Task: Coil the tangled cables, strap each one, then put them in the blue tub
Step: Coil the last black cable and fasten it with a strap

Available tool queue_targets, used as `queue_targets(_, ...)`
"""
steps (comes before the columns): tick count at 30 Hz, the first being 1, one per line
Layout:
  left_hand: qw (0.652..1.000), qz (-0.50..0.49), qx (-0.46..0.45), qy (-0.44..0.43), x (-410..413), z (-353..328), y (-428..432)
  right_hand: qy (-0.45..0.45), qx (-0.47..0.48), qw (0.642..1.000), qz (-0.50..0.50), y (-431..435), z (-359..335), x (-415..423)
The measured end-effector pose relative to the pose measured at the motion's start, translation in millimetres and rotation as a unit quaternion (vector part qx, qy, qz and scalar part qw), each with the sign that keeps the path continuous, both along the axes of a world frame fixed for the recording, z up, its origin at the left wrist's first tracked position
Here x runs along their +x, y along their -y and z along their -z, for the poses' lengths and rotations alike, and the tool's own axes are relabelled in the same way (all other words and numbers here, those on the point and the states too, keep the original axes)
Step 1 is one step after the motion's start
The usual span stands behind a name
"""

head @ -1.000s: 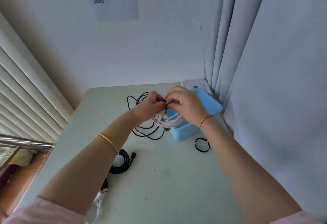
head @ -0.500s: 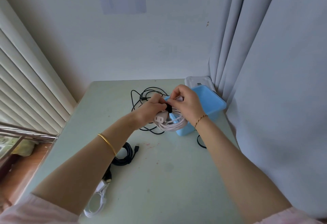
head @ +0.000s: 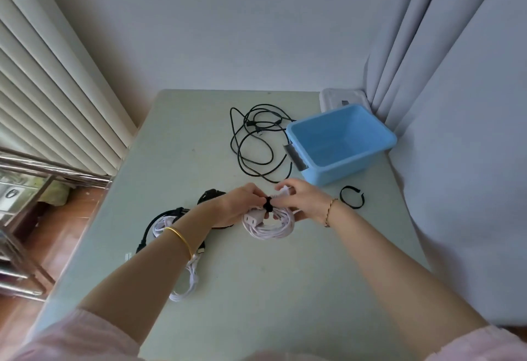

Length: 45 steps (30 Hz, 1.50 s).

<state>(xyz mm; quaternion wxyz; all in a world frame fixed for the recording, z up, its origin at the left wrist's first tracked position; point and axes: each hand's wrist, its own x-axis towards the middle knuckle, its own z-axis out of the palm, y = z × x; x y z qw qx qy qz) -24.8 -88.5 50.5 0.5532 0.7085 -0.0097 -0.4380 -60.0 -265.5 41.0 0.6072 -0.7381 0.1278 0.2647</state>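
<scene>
A coiled white power cable (head: pixel 271 225) hangs low over the table's middle, held between both hands. A black strap (head: pixel 267 207) wraps its top. My left hand (head: pixel 238 204) grips the coil at the strap from the left. My right hand (head: pixel 303 199) pinches the strap and the white plug from the right. The blue tub (head: pixel 342 144) stands empty at the back right. A loose tangled black cable (head: pixel 256 144) lies left of the tub. A spare black strap (head: pixel 352 196) lies in front of the tub.
Coiled black and white cables (head: pixel 165 224) lie under my left forearm, and another white coil (head: pixel 186 283) lies nearer me. A white lid (head: pixel 342 98) sits behind the tub. A curtain (head: pixel 456 104) hangs on the right, with blinds and a metal rack on the left.
Both hands have brought the white coil down and toward me, away from the tub. The view has tilted down, and more of the table shows.
</scene>
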Motion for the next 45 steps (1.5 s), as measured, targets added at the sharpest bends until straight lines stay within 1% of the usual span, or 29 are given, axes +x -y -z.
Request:
queue_targets(1, 1.000, 0.011, 0.019, -0.013, -3, 11, -6, -0.015, 0.006, 1.000, -0.009, -6, 13, -3)
queue_targets(2, 0.999, 0.025, 0.046, -0.008, -4, 20, -9, -0.028, 0.014, 0.999, -0.011, -10, 24, -6)
queue_targets(5, 0.980, 0.118, 0.148, 0.057, 1, 36, -20, -0.080, 0.041, 0.996, -0.020, -28, 48, -12)
queue_targets(8, 0.956, 0.160, 0.225, 0.093, 14, 31, -28, -0.083, 0.011, 0.996, -0.031, -51, 65, -14)
queue_targets(9, 0.949, 0.162, 0.247, 0.113, 20, 29, -30, -0.069, -0.015, 0.997, -0.036, -60, 70, -15)
queue_targets(11, 0.953, 0.134, 0.240, 0.131, 34, 27, -34, -0.022, -0.102, 0.992, -0.072, -77, 77, -9)
queue_targets(13, 0.962, 0.097, 0.213, 0.144, 47, 26, -35, 0.016, -0.208, 0.971, -0.116, -86, 76, -2)
queue_targets(15, 0.962, 0.067, 0.205, 0.167, 64, 28, -35, 0.025, -0.285, 0.945, -0.158, -83, 70, 8)
queue_targets(18, 0.948, 0.039, 0.225, 0.223, 95, 36, -29, 0.039, -0.354, 0.912, -0.204, -67, 57, 35)
queue_targets(20, 0.937, 0.016, 0.237, 0.256, 114, 39, -22, 0.066, -0.364, 0.911, -0.180, -56, 47, 57)
queue_targets(21, 0.931, 0.015, 0.240, 0.273, 123, 41, -18, 0.077, -0.362, 0.916, -0.156, -51, 42, 68)
queue_targets(23, 0.921, 0.050, 0.251, 0.292, 137, 46, -8, 0.097, -0.342, 0.928, -0.109, -45, 34, 88)
queue_targets(25, 0.921, 0.078, 0.251, 0.288, 146, 51, 1, 0.097, -0.295, 0.948, -0.063, -41, 30, 103)
queue_targets(26, 0.928, 0.065, 0.236, 0.281, 150, 52, 5, 0.088, -0.266, 0.959, -0.039, -41, 29, 109)
queue_targets(29, 0.957, -0.038, 0.146, 0.246, 156, 47, 11, 0.049, -0.160, 0.984, 0.053, -43, 27, 124)
queue_targets(30, 0.965, -0.050, 0.122, 0.226, 158, 44, 11, 0.030, -0.120, 0.988, 0.092, -44, 26, 130)
queue_targets(31, 0.970, -0.035, 0.112, 0.213, 159, 40, 9, 0.012, -0.077, 0.988, 0.135, -46, 25, 136)
queue_targets(33, 0.972, 0.050, 0.106, 0.205, 158, 34, 4, -0.016, 0.018, 0.973, 0.228, -47, 21, 145)
queue_targets(35, 0.967, 0.166, 0.089, 0.174, 151, 29, -2, -0.026, 0.131, 0.933, 0.333, -48, 18, 151)
queue_targets(36, 0.955, 0.229, 0.092, 0.164, 147, 27, -5, -0.023, 0.181, 0.907, 0.380, -49, 15, 152)
queue_targets(37, 0.934, 0.292, 0.113, 0.172, 142, 26, -7, -0.010, 0.219, 0.882, 0.416, -50, 13, 151)
queue_targets(38, 0.911, 0.337, 0.143, 0.188, 138, 25, -9, 0.013, 0.227, 0.874, 0.429, -51, 8, 147)
queue_targets(39, 0.900, 0.354, 0.156, 0.202, 135, 25, -10, 0.040, 0.207, 0.882, 0.420, -51, 3, 143)
queue_targets(40, 0.903, 0.339, 0.158, 0.212, 135, 23, -10, 0.072, 0.176, 0.897, 0.400, -50, -3, 138)
queue_targets(41, 0.922, 0.285, 0.148, 0.216, 136, 19, -10, 0.106, 0.142, 0.908, 0.380, -48, -9, 131)
queue_targets(42, 0.943, 0.201, 0.142, 0.223, 140, 17, -10, 0.134, 0.115, 0.914, 0.366, -45, -17, 126)
queue_targets(43, 0.953, 0.104, 0.143, 0.246, 145, 13, -10, 0.161, 0.096, 0.914, 0.360, -41, -26, 121)
queue_targets(44, 0.948, 0.016, 0.150, 0.281, 150, 8, -10, 0.189, 0.081, 0.910, 0.360, -37, -35, 115)
queue_targets(45, 0.935, -0.055, 0.154, 0.314, 154, 3, -10, 0.214, 0.066, 0.905, 0.361, -34, -44, 109)
